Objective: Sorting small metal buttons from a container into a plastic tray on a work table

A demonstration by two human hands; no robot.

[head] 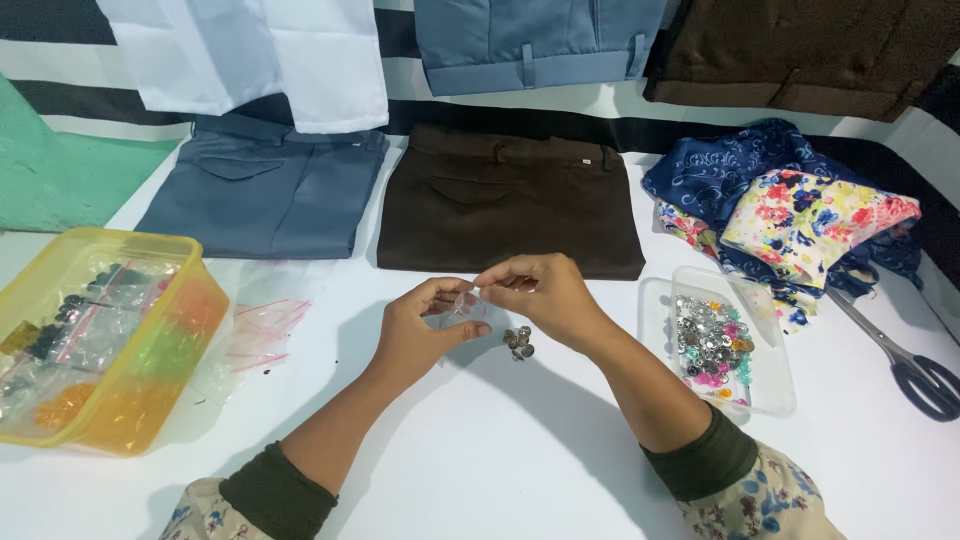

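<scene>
A: Both hands meet just in front of the brown trousers [510, 200]; the left hand [420, 335] and right hand [545, 295] pinch a small clear bag [462, 305] between closed fingertips.

B: The risk, I think, is the metal buttons [518, 342] beneath them: tip the bag and more spill and scatter.

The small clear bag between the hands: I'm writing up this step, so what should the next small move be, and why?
Probably pull the small clear bag's mouth open. Both the left hand and the right hand pinch its top edge, and a little pile of metal buttons lies loose on the white table just beneath.
</scene>
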